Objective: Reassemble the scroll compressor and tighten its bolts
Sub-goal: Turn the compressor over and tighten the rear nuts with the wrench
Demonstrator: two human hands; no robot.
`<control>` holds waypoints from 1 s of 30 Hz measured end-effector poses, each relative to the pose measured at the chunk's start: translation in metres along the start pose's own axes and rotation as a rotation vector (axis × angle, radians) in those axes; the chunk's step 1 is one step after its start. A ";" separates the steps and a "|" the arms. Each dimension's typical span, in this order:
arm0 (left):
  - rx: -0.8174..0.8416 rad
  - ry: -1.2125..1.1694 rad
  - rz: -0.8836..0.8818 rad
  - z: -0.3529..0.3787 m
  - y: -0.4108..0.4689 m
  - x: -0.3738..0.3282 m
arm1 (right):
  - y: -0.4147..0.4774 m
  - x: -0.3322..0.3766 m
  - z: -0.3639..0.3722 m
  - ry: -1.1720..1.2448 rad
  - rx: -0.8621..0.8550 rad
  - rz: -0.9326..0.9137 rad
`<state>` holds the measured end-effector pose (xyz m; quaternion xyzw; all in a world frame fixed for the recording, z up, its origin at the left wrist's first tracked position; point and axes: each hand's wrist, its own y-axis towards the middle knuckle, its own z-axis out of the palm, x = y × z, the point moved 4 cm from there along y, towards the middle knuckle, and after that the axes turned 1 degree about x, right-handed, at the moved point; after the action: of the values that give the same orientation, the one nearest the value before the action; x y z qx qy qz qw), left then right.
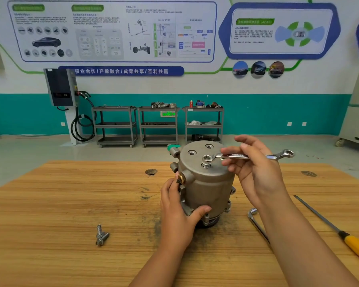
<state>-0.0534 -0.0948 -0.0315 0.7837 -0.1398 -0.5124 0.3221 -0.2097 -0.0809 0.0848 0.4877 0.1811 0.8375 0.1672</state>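
Bracing compressor (pixel 205 183), upright on table (pixel 71 204), with left hand (pixel 178 212) curled round side against twist. Pinching wrench (pixel 249 155) in right hand (pixel 255 170), ring end over raised bolt (pixel 205 161) up top.

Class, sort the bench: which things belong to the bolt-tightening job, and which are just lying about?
Job: compressor, held by left hand; wrench in right hand; bolt in its ring; two loose bolts.
Lying about: L-wrench; yellow-handled tool.
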 end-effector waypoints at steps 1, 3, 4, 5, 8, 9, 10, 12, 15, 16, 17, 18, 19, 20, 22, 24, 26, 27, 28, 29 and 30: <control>-0.003 0.003 0.011 0.000 0.000 0.000 | 0.001 0.000 -0.001 -0.024 0.000 0.025; -0.003 0.002 0.016 0.000 0.001 -0.001 | 0.000 -0.002 -0.004 -0.048 -0.005 0.074; -0.004 0.001 0.014 0.000 0.001 0.000 | -0.001 -0.003 -0.005 -0.046 -0.008 0.092; -0.006 0.002 0.011 0.000 0.001 0.001 | -0.002 -0.004 -0.007 -0.040 -0.015 0.102; 0.000 0.006 -0.003 0.000 0.000 0.002 | -0.007 -0.007 -0.009 -0.048 -0.040 0.088; 0.001 0.003 -0.002 0.000 0.000 0.003 | -0.010 -0.008 -0.009 -0.057 -0.048 0.073; 0.001 -0.002 -0.002 0.000 0.000 0.003 | -0.012 -0.009 -0.009 -0.073 -0.058 0.054; -0.007 -0.010 -0.004 0.000 0.000 0.003 | -0.019 -0.011 -0.008 -0.137 -0.082 -0.009; -0.017 -0.016 0.000 0.001 0.000 0.003 | -0.030 -0.010 -0.007 -0.329 -0.105 -0.144; -0.018 -0.020 0.003 0.001 0.000 0.003 | -0.034 -0.009 -0.006 -0.384 -0.106 -0.183; -0.022 -0.018 0.010 0.000 0.000 0.003 | -0.039 -0.008 -0.004 -0.424 -0.105 -0.214; -0.024 -0.011 0.013 0.000 0.000 0.004 | -0.043 -0.008 -0.002 -0.455 -0.103 -0.240; -0.026 -0.008 0.018 0.000 0.000 0.004 | -0.047 -0.008 0.000 -0.468 -0.096 -0.262; -0.027 -0.011 0.024 0.000 0.000 0.004 | -0.051 -0.009 0.002 -0.472 -0.087 -0.281; -0.028 -0.016 0.034 0.000 0.000 0.003 | -0.060 -0.012 0.008 -0.484 -0.064 -0.313; -0.024 -0.016 0.024 -0.001 0.000 0.003 | -0.067 -0.016 0.014 -0.547 -0.025 -0.370; -0.023 -0.019 0.003 -0.001 -0.001 0.003 | -0.072 -0.019 0.020 -0.664 -0.002 -0.442; -0.022 -0.020 -0.008 -0.001 0.000 0.002 | -0.073 -0.020 0.024 -0.732 0.006 -0.483; -0.021 -0.020 -0.029 -0.001 0.000 0.001 | -0.074 -0.022 0.028 -0.796 0.025 -0.535; -0.029 -0.012 -0.031 0.000 0.000 0.000 | -0.076 -0.024 0.032 -0.852 0.047 -0.591; -0.041 -0.018 -0.033 0.000 0.000 0.000 | -0.077 -0.024 0.036 -0.899 0.062 -0.655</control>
<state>-0.0539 -0.0951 -0.0314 0.7745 -0.1192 -0.5275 0.3282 -0.1584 -0.0189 0.0468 0.7198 0.2588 0.4458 0.4650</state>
